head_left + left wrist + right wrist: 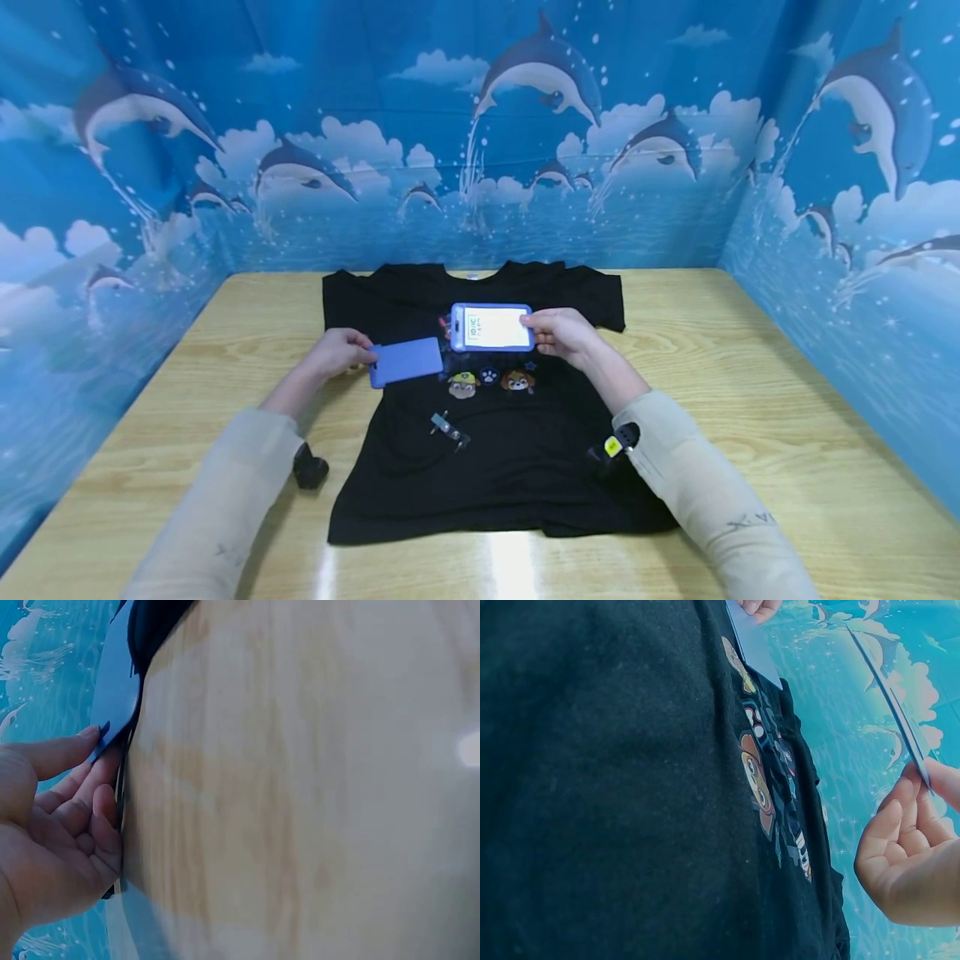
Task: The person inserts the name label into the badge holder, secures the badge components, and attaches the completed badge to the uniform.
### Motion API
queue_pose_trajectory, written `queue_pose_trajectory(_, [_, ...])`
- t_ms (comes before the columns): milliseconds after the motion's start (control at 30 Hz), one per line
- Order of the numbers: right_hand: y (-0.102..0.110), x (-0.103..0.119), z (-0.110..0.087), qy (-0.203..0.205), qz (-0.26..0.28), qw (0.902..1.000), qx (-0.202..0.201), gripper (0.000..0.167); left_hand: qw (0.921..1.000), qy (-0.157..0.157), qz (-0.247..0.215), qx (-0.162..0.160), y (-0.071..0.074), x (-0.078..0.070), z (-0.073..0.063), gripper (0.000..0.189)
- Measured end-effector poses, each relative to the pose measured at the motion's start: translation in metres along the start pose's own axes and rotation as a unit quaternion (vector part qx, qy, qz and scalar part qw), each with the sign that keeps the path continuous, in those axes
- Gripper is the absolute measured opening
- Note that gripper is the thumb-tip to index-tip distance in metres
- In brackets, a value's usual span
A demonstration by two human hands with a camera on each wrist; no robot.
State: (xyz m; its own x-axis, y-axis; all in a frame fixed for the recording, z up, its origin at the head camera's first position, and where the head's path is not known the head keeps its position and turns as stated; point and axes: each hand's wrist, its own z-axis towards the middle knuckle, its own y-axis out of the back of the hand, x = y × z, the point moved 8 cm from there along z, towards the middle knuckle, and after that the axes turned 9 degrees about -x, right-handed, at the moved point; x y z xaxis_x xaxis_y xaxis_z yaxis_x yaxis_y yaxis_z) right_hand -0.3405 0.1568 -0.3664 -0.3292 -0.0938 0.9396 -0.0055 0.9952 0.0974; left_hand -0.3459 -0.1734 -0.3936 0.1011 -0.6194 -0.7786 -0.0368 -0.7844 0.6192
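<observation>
Over a black T-shirt (517, 467), my right hand (566, 335) pinches the right end of a blue-framed ID card holder (491, 327) with a white insert. The right wrist view shows that card holder (889, 697) almost edge-on, raised above the cloth. My left hand (337, 354) grips a plain blue rectangular cover (408, 362) by its left end, between thumb and fingers. In the left wrist view the cover (116, 675) tilts upward from the fingertips. The two blue pieces are apart. A small strap clip (448, 427) with metal parts lies on the shirt below them.
The shirt, printed with cartoon dogs (491, 382), lies spread on a wood-grain table (720, 350). Blue curtains (420, 100) with dolphins enclose the back and sides. Dark wrist-worn devices show at the left wrist (309, 468) and right wrist (626, 435).
</observation>
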Motion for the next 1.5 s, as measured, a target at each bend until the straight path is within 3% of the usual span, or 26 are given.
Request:
queue_pose_trajectory(267, [0.0, 0.001, 0.0, 0.003, -0.001, 1.0, 0.0, 0.028, 0.9993, -0.015, -0.033, -0.011, 0.005, 0.0, 0.0, 0.026])
queue_pose_trajectory(533, [0.001, 0.001, -0.001, 0.008, -0.001, 1.0, 0.0, 0.032, 0.9978, 0.016, -0.058, -0.028, 0.013, 0.001, -0.004, 0.03])
queue_pose_trajectory(733, [0.0, 0.001, -0.002, 0.01, -0.004, 0.9999, 0.0, 0.035, 0.997, -0.007, -0.066, -0.041, 0.018, -0.003, -0.006, 0.028])
queue_pose_trajectory(1000, [0.0, 0.001, -0.003, 0.006, -0.008, 0.9999, -0.002, 0.038, 0.9925, 0.0, -0.105, -0.063, 0.029, -0.007, -0.007, 0.027])
queue_pose_trajectory(1300, [0.0, 0.0, -0.002, 0.004, -0.009, 1.0, 0.0, 0.033, 0.9866, 0.008, -0.158, -0.041, 0.029, -0.022, -0.013, 0.028])
queue_pose_trajectory(1500, [0.0, 0.001, -0.002, 0.004, -0.005, 1.0, 0.002, 0.029, 0.9851, 0.004, -0.169, -0.032, 0.024, -0.031, -0.015, 0.027])
